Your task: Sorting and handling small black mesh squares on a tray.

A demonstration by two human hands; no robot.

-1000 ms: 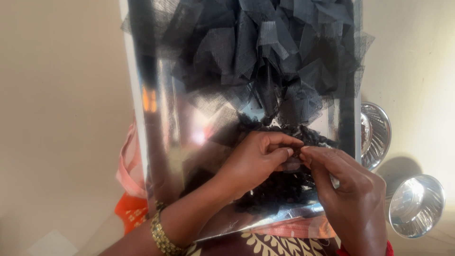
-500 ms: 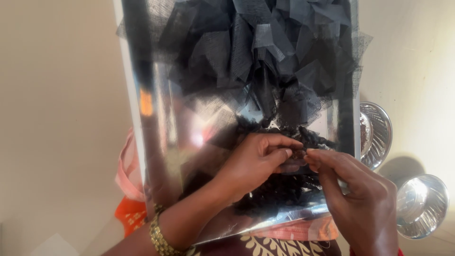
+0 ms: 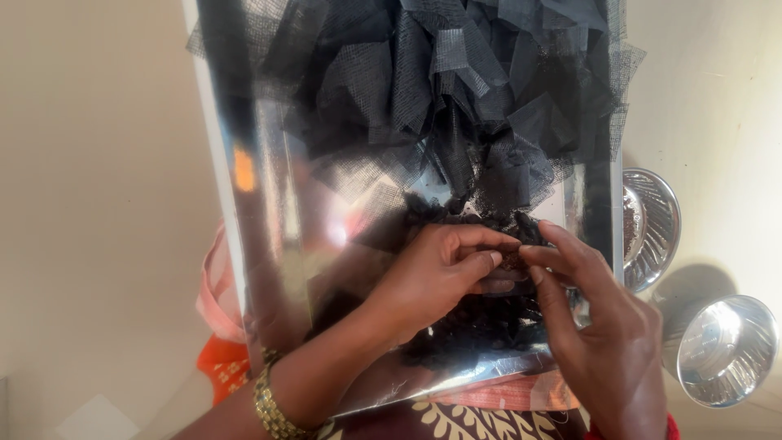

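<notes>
Over the shiny rectangular steel tray, both hands stay pinched on one dark clump; right hand has edged closer to left hand; black mesh squares unmoved

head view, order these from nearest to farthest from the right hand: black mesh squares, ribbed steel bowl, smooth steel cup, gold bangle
From the right hand:
1. Ribbed steel bowl, just up and to its right.
2. Smooth steel cup, on the floor, lower right.
3. Black mesh squares, heaped at the tray's far end.
4. Gold bangle, on the other wrist.
</notes>
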